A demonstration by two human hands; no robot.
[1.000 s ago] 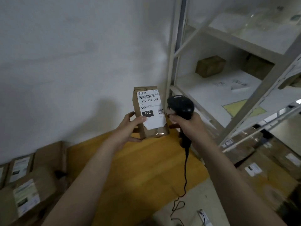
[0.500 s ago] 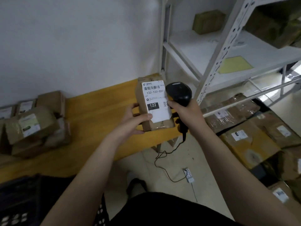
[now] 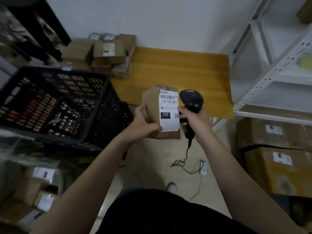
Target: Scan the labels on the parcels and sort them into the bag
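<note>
My left hand [image 3: 143,123] grips a small brown cardboard parcel [image 3: 152,105] upright in front of me, over the front edge of the yellow wooden table [image 3: 177,68]. Its white label [image 3: 169,110] faces me and reads 122-122-C07 with a black 122 box. My right hand [image 3: 196,119] holds a black handheld barcode scanner [image 3: 191,99] right beside the label, the scanner head touching or nearly touching the parcel's right edge. The scanner's cable [image 3: 186,159] hangs down to the floor. No bag is clearly visible.
A black slatted plastic crate [image 3: 50,102] stands at the left. Several brown parcels [image 3: 108,53] are stacked at the table's back left. A white metal shelf rack [image 3: 273,85] is on the right, with large labelled cartons [image 3: 278,159] below it. More parcels [image 3: 38,188] lie at lower left.
The view has tilted down and swung left, bringing the black crate and floor into sight. Both hands keep the parcel and scanner together, held lower and nearer my body.
</note>
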